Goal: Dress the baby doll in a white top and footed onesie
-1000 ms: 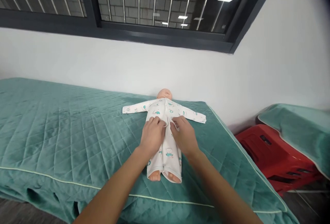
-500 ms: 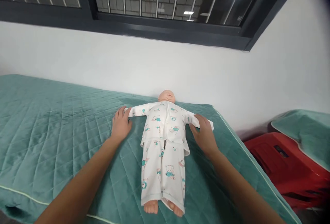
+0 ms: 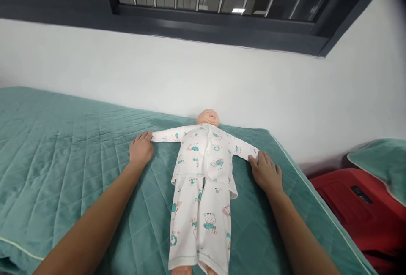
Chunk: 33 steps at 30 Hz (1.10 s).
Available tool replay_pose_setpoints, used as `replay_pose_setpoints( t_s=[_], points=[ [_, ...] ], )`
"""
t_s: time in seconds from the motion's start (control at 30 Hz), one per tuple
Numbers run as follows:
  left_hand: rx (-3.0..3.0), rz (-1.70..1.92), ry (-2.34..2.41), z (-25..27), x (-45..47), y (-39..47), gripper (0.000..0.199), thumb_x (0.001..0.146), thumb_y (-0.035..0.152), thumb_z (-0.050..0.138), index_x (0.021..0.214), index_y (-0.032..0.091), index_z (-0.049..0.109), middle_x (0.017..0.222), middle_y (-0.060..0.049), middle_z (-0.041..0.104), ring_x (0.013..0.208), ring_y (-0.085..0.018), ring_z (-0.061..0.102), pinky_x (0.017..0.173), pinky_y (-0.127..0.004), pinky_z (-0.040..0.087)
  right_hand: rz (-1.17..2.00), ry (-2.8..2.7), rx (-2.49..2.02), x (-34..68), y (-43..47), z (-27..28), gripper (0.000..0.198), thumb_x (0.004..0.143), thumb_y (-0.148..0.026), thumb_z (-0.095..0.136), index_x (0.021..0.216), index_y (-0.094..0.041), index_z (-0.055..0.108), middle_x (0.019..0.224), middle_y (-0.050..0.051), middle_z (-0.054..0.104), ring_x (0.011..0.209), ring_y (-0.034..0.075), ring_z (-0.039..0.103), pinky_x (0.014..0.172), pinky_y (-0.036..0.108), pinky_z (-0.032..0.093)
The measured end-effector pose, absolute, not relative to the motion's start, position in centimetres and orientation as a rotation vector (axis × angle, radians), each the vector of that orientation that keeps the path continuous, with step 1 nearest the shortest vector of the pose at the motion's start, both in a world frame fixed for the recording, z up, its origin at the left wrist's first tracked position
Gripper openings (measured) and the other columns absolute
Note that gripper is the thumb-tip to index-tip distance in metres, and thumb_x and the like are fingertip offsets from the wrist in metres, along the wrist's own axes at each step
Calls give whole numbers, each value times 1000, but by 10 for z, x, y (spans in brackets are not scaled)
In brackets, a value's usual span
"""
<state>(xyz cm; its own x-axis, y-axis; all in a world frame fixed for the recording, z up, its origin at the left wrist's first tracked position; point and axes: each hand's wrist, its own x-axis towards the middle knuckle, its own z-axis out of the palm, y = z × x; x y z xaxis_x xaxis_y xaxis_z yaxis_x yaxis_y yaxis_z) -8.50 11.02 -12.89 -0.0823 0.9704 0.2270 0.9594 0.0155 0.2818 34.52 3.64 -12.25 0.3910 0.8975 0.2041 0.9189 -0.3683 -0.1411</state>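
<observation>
A baby doll [image 3: 208, 117] lies on its back on a green quilted cover [image 3: 95, 156], arms stretched out to both sides. It wears a white long-sleeved top [image 3: 207, 152] and matching white trousers [image 3: 199, 224], printed with small green and pink animals. At the cuff of the sleeve on the left, the fingers of my left hand [image 3: 141, 148] are closed on the fabric. My right hand [image 3: 267, 172] pinches the end of the other sleeve [image 3: 245, 148]. Both doll hands are out of sight; the feet show partly at the bottom edge.
Behind the doll's head rises a white wall [image 3: 158, 72], with a dark-framed barred window [image 3: 196, 25] above. To the right, beyond the cover's piped edge, stands a red plastic item [image 3: 358, 207] with green cloth [image 3: 377, 161] over it.
My hands have moved outward along the sleeves to the cuffs, and both sleeves are drawn out straighter. The camera view has shifted slightly.
</observation>
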Motion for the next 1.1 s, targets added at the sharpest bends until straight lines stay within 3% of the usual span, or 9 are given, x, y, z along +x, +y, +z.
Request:
replay_pose_setpoints(
  t_s=[0.37, 0.63, 0.83, 1.1],
  points=[
    [1997, 624, 2359, -134, -85, 105, 49, 87, 14, 35, 131, 23, 55, 146, -8, 49, 135, -31, 40, 109, -53, 33, -127, -1610, -2399, 349, 35, -123, 68, 97, -52, 17, 147, -11, 34, 154, 15, 35, 141, 32, 32, 112, 56, 26],
    [2006, 583, 2378, -138, -88, 101, 53, 88, 18, 35, 140, 18, 47, 149, -12, 45, 138, -32, 38, 113, -54, 28, -141, -1603, -2389, 347, 33, -123, 68, 97, -53, 17, 148, -12, 34, 154, 16, 34, 141, 33, 32, 112, 56, 26],
    [2073, 481, 2353, -141, -97, 79, 53, 90, 20, 34, 142, 15, 43, 151, -14, 41, 142, -28, 33, 116, -52, 24, -137, -1581, -2399, 344, 30, -122, 75, 96, -56, 17, 152, -6, 24, 156, 21, 27, 141, 36, 33, 112, 55, 25],
    [2181, 233, 2241, -143, -192, 12, 58, 96, 41, 22, 147, 18, 38, 158, -8, 31, 147, -24, 24, 118, -49, 21, -77, -1618, -2435, 383, -25, -122, 81, 93, -61, 18, 152, -5, 24, 157, 17, 28, 146, 30, 24, 117, 52, 20]
  ],
)
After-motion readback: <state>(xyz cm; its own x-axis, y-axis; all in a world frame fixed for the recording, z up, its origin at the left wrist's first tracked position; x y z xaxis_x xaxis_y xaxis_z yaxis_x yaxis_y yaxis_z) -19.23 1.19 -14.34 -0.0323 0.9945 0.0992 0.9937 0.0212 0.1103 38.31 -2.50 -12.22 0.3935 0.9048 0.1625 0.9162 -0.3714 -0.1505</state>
